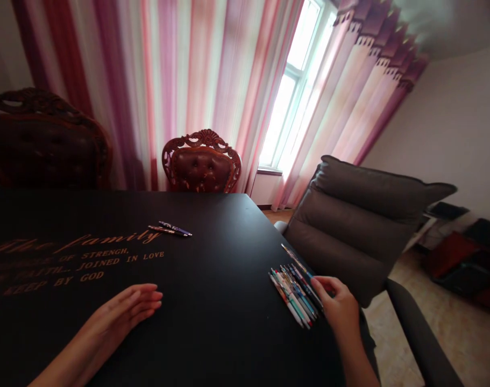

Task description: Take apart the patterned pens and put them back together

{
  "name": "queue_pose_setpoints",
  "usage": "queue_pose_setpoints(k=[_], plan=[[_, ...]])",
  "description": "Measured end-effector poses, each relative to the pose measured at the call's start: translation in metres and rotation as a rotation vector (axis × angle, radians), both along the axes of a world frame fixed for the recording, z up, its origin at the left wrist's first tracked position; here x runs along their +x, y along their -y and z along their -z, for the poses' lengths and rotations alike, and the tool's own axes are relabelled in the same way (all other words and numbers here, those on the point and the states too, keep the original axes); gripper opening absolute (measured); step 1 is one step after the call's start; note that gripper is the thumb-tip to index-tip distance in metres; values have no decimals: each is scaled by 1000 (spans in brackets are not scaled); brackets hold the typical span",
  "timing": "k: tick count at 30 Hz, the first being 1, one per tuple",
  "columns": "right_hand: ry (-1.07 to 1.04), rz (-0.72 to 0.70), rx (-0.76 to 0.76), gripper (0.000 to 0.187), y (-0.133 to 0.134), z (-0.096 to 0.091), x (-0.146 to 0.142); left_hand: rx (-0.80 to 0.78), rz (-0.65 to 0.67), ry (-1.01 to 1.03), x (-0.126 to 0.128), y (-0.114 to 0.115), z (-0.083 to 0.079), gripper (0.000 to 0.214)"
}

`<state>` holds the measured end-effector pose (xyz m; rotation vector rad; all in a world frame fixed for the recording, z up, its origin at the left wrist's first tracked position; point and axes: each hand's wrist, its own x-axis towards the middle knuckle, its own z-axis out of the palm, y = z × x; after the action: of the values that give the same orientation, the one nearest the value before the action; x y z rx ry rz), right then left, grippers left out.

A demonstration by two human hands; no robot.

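A row of several coloured pens (295, 290) lies near the right edge of a black table (212, 322). My right hand (338, 307) rests at the right end of that row, fingers curled, fingertips touching the pens. One more pen (293, 256) lies just beyond the row at the table's edge. My left hand (127, 310) lies flat on the table, fingers stretched out together, holding nothing. Two pens (170, 229) lie side by side farther back, near the middle of the table, beside gold lettering (79, 258).
A grey padded office chair (361, 226) stands close against the table's right edge. Two carved red leather chairs (201, 164) stand behind the table, one at far left (43, 142). Striped pink curtains and a bright window (293, 86) fill the back wall. Dark items sit on the floor at right.
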<state>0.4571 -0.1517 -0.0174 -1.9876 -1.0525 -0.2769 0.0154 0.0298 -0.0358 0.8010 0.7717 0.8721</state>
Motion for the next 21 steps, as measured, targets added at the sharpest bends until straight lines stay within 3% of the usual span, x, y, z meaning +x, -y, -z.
queue_pose_setpoints(k=[5,11,21], plan=[[-128,190,-131,37,32,31,33,3,-3,-24,2,2,-5,38],[-222,222,-221,42,33,43,37,7,25,-36,0,0,-1,38],[-105,218,-333,47,36,55,46,9,26,-53,-3,-1,4,37]])
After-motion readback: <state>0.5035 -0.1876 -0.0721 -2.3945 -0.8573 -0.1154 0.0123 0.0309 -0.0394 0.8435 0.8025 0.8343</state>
